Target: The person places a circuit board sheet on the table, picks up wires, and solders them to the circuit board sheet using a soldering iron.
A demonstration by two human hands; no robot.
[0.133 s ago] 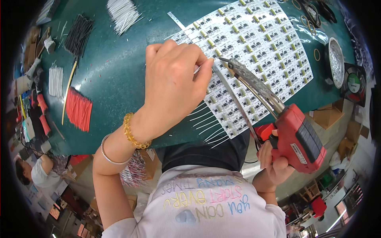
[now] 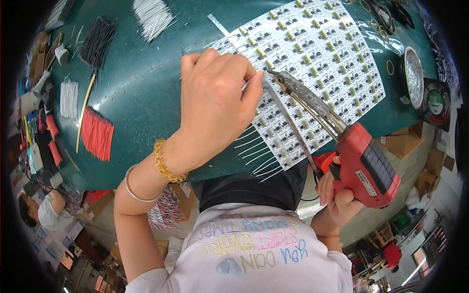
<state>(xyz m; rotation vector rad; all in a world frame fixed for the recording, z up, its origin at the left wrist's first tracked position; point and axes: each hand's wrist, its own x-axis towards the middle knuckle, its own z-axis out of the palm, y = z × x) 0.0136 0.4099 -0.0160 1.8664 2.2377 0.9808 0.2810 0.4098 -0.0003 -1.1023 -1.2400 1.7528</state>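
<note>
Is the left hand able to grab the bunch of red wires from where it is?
Probably yes. The left hand rests on the white circuit board panel, and the red wires lie on the green table to its left, with only bare tabletop between them.

1 soldering gun [image 2: 364,163], 1 circuit panel [image 2: 317,63], 2 bracelets [image 2: 163,163], 1 red wire bundle [image 2: 96,134].

Left hand [image 2: 215,105] sits marginally lower and more to the left over the near left corner of the panel of small circuit boards [image 2: 312,73] than a moment ago. Tip of the red soldering gun [image 2: 361,161] now meets the left fingertips [image 2: 256,78] more closely. Right hand [image 2: 337,195] shifts barely.
</note>
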